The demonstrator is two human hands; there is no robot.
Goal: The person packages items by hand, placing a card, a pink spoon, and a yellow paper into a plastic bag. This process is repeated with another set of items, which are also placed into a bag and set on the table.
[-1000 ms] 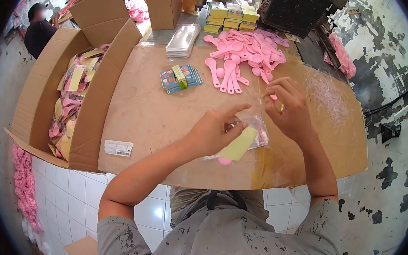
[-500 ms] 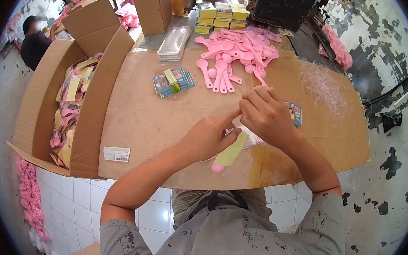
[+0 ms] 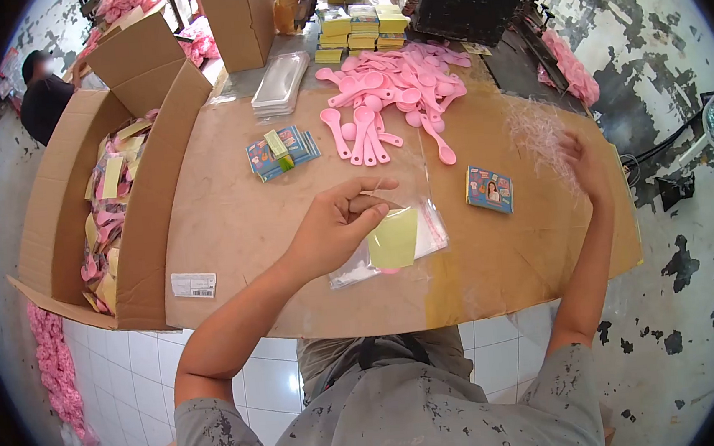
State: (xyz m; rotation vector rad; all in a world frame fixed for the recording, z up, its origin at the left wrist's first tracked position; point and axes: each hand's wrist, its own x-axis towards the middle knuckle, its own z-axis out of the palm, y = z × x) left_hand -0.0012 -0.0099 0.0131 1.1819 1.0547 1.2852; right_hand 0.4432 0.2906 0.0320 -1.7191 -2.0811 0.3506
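Observation:
My left hand (image 3: 336, 229) pinches the top of a small clear plastic bag, in which a yellow-green card (image 3: 393, 238) shows. A bit of pink (image 3: 390, 270) peeks out at the card's lower edge. Beneath it on the cardboard lies a stack of clear bags (image 3: 352, 271). Over on the right, my right hand (image 3: 585, 163) is at the edge of a heap of thin clear plastic strips (image 3: 538, 129), its fingers apart. Between the hands sits a small stack of blue printed cards (image 3: 489, 190).
Pink measuring spoons (image 3: 401, 89) are piled at the back, with yellow card stacks (image 3: 359, 30) behind. Left of them are blue card packs (image 3: 283, 153) and clear plastic cases (image 3: 281, 85). An open carton (image 3: 142, 215) of filled bags stands left. A person (image 3: 45, 96) sits far left.
My right hand has left my left hand and moved right to the strips, uncovering the blue cards. My left hand has shifted slightly left with the bag. The view has turned slightly.

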